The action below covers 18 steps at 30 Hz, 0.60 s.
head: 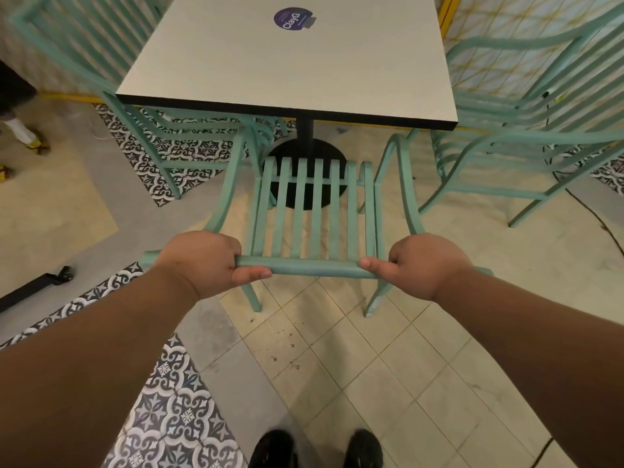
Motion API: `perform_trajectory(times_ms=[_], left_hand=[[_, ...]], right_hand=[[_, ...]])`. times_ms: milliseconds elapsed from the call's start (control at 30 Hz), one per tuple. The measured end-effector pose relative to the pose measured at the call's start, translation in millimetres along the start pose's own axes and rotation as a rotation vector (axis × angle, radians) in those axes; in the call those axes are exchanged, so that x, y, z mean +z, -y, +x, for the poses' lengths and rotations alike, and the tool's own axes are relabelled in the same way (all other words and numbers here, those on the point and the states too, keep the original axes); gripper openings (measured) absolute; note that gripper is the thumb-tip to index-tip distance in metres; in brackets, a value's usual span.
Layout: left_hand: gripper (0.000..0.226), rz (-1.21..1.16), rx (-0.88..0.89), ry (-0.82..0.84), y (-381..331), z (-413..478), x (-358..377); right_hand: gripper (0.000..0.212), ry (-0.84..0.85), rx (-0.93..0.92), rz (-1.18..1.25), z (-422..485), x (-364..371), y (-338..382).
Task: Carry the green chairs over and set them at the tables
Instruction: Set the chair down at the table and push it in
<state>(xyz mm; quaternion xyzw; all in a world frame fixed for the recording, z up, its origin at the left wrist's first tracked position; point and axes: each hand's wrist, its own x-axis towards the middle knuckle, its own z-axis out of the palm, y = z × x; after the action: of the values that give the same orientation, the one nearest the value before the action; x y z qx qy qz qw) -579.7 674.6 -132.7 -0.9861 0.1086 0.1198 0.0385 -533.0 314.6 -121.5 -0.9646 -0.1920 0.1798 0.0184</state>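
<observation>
A green slatted metal chair (314, 211) stands in front of me, its seat facing a pale square table (297, 62). My left hand (206, 261) grips the left end of the chair's top back rail. My right hand (418, 263) grips the right end of the same rail. The chair's front reaches under the table's near edge, next to the black pedestal base (305, 153). Its two rear legs rest on the tiled floor.
Another green chair (141, 136) stands at the table's left side and one more (526, 143) at its right. A black cable (594, 217) runs over the floor at right. A black stand (33, 288) lies at left. Someone's feet (23, 136) show at the far left.
</observation>
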Motion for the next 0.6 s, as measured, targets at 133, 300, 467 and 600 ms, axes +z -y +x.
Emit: perform_trajectory(times_ms=[133, 300, 467, 600], left_hand=[[0.098, 0.015, 0.002, -0.007, 11.1, 2.6, -0.5], [0.101, 0.037, -0.008, 0.012, 20.9, 5.3, -3.8], [0.103, 0.031, -0.028, 0.029, 23.3, 7.8, -5.3], [0.103, 0.031, -0.060, 0.044, 23.9, 7.6, -5.8]], right_hand=[[0.106, -0.016, -0.013, -0.011, 7.8, -0.5, 7.7], [0.104, -0.019, -0.013, -0.023, 17.7, -2.6, 15.4], [0.104, -0.017, -0.011, -0.034, 23.0, -3.8, 18.8], [0.105, -0.015, -0.004, -0.035, 25.5, -3.6, 19.0]])
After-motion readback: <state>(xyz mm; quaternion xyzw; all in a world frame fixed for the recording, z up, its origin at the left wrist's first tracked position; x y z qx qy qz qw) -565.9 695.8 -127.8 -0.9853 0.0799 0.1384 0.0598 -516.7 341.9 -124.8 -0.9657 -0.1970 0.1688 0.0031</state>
